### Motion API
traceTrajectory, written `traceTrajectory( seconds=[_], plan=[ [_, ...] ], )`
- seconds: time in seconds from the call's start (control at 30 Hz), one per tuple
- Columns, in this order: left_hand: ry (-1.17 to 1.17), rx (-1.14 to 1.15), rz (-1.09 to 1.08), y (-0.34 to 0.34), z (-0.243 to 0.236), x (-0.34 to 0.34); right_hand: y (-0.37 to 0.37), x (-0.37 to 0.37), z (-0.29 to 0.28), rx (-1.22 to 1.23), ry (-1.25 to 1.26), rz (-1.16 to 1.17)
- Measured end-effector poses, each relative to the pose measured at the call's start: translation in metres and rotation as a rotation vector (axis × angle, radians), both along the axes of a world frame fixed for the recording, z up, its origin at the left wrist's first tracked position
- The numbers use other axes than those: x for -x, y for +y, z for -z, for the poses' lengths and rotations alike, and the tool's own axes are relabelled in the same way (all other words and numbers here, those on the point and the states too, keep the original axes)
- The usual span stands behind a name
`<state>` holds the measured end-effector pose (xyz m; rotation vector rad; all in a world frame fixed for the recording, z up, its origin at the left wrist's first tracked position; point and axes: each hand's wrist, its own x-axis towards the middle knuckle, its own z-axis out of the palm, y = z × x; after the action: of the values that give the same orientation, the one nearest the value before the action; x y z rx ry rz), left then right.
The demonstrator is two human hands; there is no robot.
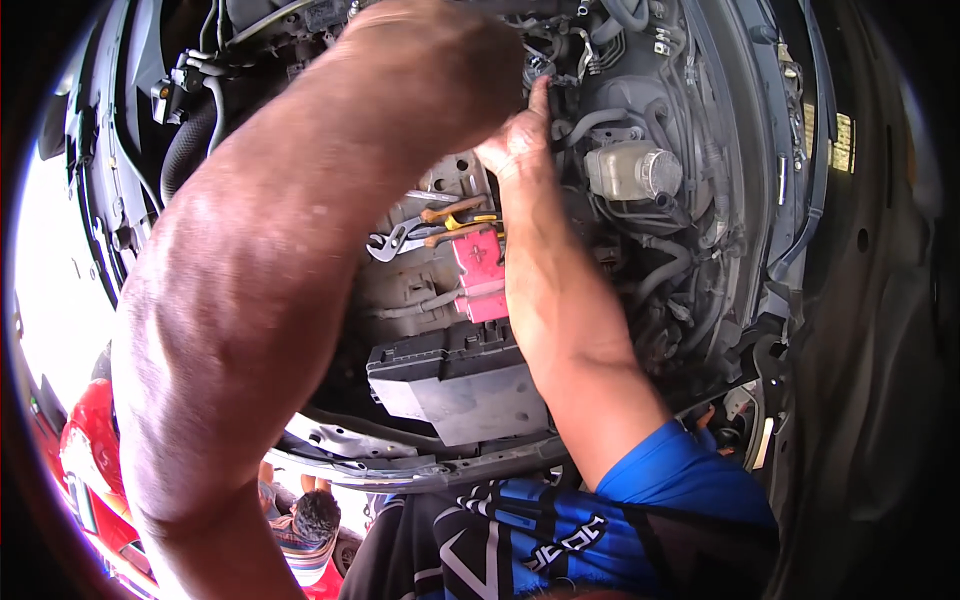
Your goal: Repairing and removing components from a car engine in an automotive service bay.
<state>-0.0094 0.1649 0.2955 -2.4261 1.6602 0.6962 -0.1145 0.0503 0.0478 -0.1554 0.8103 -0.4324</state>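
Note:
My left hand point(440, 70) is blurred high in the engine bay, its fingers hidden from view. Just below and right of it, my right hand point(518, 145) has one digit extended up toward metal fittings point(538, 66); its other fingers are mostly hidden. Between my forearms, pliers point(392, 243) with silver jaws and tools with orange and yellow handles point(455, 213) lie beside and on a red-pink block point(480, 268) in the battery bay. Whether either hand holds anything is not visible.
A translucent fluid reservoir point(620, 170) sits right of my arm. A dark fuse box point(455, 385) lies near the front edge, with hoses point(660, 255) around. A person point(315, 525) is low down beyond the bumper edge, near a red vehicle point(90, 445) at left.

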Motion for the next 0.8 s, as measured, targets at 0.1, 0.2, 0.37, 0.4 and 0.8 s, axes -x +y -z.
traceTrajectory(
  seconds=[0.1,0.2,0.37,0.4,0.8],
  plan=[
    [0.121,-0.026,-0.124,-0.017,-0.012,0.016,0.024,-0.007,-0.02,0.54,-0.184,-0.044],
    [0.186,0.04,-0.1,-0.002,0.018,-0.002,-0.006,0.003,-0.005,-0.064,-0.054,0.049],
    [0.109,-0.043,0.052,-0.002,0.017,-0.007,0.007,-0.003,0.01,0.214,-0.094,-0.059],
    [0.064,0.022,0.15,-0.005,0.019,-0.001,0.009,-0.003,0.01,0.416,0.006,-0.066],
    [-0.141,0.557,-0.153,-0.004,0.064,0.029,0.028,-0.033,-0.002,0.195,0.235,-0.083]
  ],
)
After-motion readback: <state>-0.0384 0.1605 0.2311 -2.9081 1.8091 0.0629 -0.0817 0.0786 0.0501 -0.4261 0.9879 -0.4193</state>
